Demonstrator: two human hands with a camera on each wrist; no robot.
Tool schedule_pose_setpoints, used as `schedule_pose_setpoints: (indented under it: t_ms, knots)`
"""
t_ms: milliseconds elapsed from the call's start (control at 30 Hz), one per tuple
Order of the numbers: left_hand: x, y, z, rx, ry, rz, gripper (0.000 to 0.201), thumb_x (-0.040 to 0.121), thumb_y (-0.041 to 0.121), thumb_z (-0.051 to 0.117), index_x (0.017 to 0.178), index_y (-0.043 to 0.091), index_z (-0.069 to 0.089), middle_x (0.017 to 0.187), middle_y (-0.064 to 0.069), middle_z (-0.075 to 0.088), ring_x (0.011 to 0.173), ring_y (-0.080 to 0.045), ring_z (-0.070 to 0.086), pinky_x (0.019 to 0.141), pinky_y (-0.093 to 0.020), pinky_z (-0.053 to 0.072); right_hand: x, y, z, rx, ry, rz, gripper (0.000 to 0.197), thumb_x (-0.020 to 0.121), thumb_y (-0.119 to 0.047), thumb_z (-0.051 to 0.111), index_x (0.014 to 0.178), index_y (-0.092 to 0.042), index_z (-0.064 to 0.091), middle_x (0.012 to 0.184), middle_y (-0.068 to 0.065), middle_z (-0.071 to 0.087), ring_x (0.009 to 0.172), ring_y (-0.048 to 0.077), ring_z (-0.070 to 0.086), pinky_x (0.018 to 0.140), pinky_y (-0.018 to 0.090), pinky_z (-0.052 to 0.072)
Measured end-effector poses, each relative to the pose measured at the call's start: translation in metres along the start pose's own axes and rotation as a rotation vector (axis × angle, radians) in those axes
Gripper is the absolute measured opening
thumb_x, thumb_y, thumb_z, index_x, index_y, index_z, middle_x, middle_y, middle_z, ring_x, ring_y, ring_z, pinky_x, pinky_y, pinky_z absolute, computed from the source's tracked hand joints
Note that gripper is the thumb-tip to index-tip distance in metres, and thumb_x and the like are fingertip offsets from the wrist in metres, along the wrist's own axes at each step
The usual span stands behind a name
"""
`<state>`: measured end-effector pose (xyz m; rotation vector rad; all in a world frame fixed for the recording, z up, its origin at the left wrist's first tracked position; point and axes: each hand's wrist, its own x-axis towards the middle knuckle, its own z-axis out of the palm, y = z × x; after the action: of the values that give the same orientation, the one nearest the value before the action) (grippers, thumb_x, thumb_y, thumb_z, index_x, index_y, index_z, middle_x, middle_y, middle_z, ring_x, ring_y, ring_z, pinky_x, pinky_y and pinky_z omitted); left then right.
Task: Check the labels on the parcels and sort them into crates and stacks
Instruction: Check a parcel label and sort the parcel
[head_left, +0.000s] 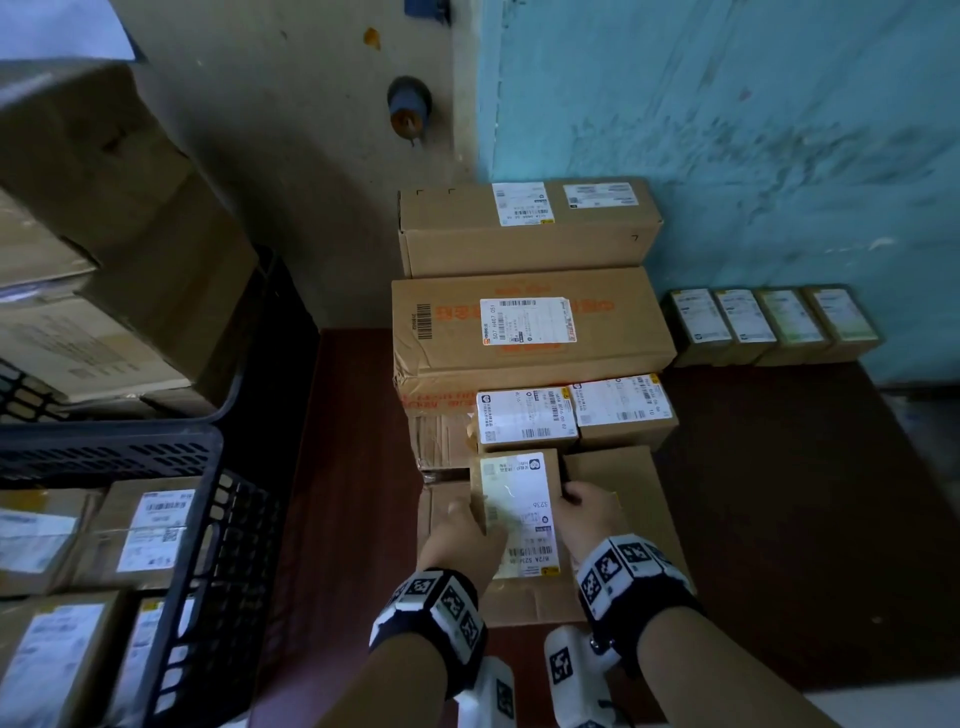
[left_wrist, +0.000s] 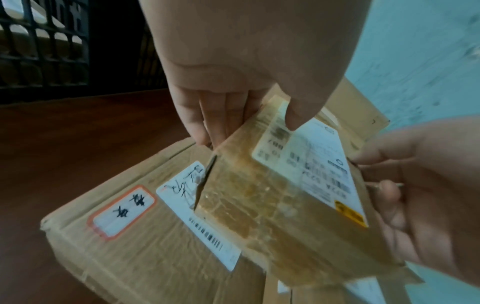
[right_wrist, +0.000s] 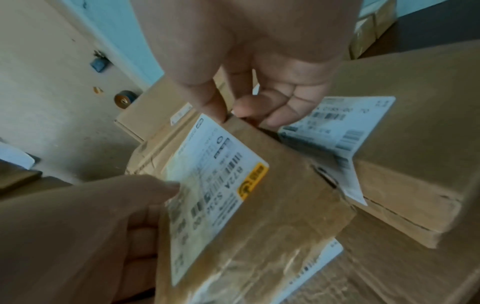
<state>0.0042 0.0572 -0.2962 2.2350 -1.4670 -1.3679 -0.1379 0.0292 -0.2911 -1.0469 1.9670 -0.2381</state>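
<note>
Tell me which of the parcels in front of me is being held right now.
The small taped parcel with the white label, nearest you: both hands, left and right, grip its sides. The other boxes lie untouched.

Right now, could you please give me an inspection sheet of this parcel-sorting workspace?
Surface: dark red-brown floor, parcels stacked on it.
Job's things: small taped cardboard parcel with white label, held over a flat brown cardboard box; black plastic lattice crate holding labelled parcels.
Clutter: four small labelled boxes in a row by the wall.
Grippers: left hand and right hand both grip the parcel.
Cables: nothing seen.
Surroundings: blue painted wall.
</note>
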Motion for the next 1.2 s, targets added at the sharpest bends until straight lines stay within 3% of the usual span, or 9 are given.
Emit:
schedule_pose_setpoints:
  t_ms: [167,300,500,600,700,800,900,1067,1200]
  knots:
    - [-0.016,0.018,-0.031,0.016,0.093,0.068,0.024,0.097,0.040,0.046,0.105,0.018,0.053,0.095,0.003,0.062,0.087,-0.017,0.062,0.076,-0.032,0.053,-0.015,-0.010,-0.024,0.278,-0.043,-0.026,0.015,0.090,-0.021,0.065,0.088,-0.010,0.074,0.083,0.000,0.074,0.077,0.015,0.069,0.059,0.021,0.051]
    - [-0.030,0.048,-0.056,0.008,0.214,0.165,0.027,0.099,0.039,0.047,0.100,0.014,0.055,0.082,0.002,0.055,0.084,-0.024,0.056,0.066,-0.027,0.036,-0.034,-0.034,-0.063,0.416,-0.029,-0.149,0.007,0.088,-0.021,0.068,0.084,-0.019,0.073,0.087,0.000,0.075,0.084,0.017,0.069,0.078,0.033,0.056]
    - [-0.061,0.101,-0.103,-0.158,0.405,0.362,0.028,0.098,0.035,0.052,0.074,0.023,0.049,0.068,0.009,0.054,0.065,-0.010,0.050,0.058,-0.028,0.034,-0.067,-0.086,-0.132,0.495,0.003,-0.457,0.012,0.092,-0.016,0.063,0.093,-0.012,0.075,0.085,-0.002,0.075,0.080,0.011,0.069,0.071,0.026,0.053]
    - [-0.080,0.130,-0.130,-0.241,0.551,0.497,0.021,0.096,0.033,0.056,0.079,0.021,0.054,0.072,0.006,0.059,0.071,-0.015,0.055,0.063,-0.031,0.038,-0.084,-0.113,-0.160,0.561,-0.002,-0.600,0.016,0.094,-0.011,0.060,0.088,-0.018,0.073,0.085,-0.003,0.077,0.077,0.007,0.071,0.065,0.019,0.051]
    - [-0.099,0.161,-0.160,-0.351,0.677,0.649,0.013,0.094,0.029,0.058,0.087,0.019,0.061,0.083,0.004,0.065,0.080,-0.014,0.060,0.067,-0.028,0.042,-0.104,-0.141,-0.184,0.642,0.053,-0.752,0.021,0.094,-0.010,0.060,0.090,-0.027,0.072,0.091,-0.005,0.077,0.084,0.005,0.071,0.073,0.023,0.052]
    - [-0.119,0.192,-0.189,-0.451,0.769,0.833,0.007,0.093,0.025,0.059,0.096,0.021,0.063,0.095,0.003,0.066,0.088,-0.009,0.062,0.077,-0.028,0.051,-0.126,-0.168,-0.208,0.677,0.100,-0.927,0.026,0.091,-0.012,0.065,0.103,-0.034,0.071,0.106,0.016,0.070,0.097,0.026,0.069,0.089,0.045,0.055]
    - [-0.139,0.219,-0.216,-0.548,0.838,0.987,0.018,0.091,0.027,0.059,0.106,0.019,0.065,0.103,0.002,0.065,0.096,-0.010,0.064,0.086,-0.039,0.056,-0.151,-0.194,-0.236,0.607,0.164,-1.127,0.039,0.074,-0.041,0.067,0.113,-0.046,0.067,0.112,0.013,0.065,0.101,0.027,0.064,0.095,0.051,0.051]
    - [-0.178,0.257,-0.248,-0.651,0.777,1.208,0.022,0.093,0.021,0.061,0.106,0.039,0.061,0.110,0.006,0.067,0.104,-0.004,0.063,0.085,-0.042,0.058,-0.188,-0.224,-0.290,0.569,0.283,-1.368,0.051,0.073,-0.032,0.064,0.123,-0.043,0.061,0.115,0.015,0.060,0.093,0.009,0.058,0.081,0.017,0.049]
    - [-0.206,0.281,-0.262,-0.756,0.638,1.353,0.036,0.085,0.029,0.066,0.120,0.027,0.062,0.120,0.004,0.067,0.113,-0.009,0.062,0.090,-0.042,0.057,-0.211,-0.236,-0.322,0.657,0.289,-1.525,0.060,0.067,-0.044,0.070,0.126,-0.043,0.060,0.126,0.007,0.058,0.115,0.009,0.055,0.101,0.030,0.046]
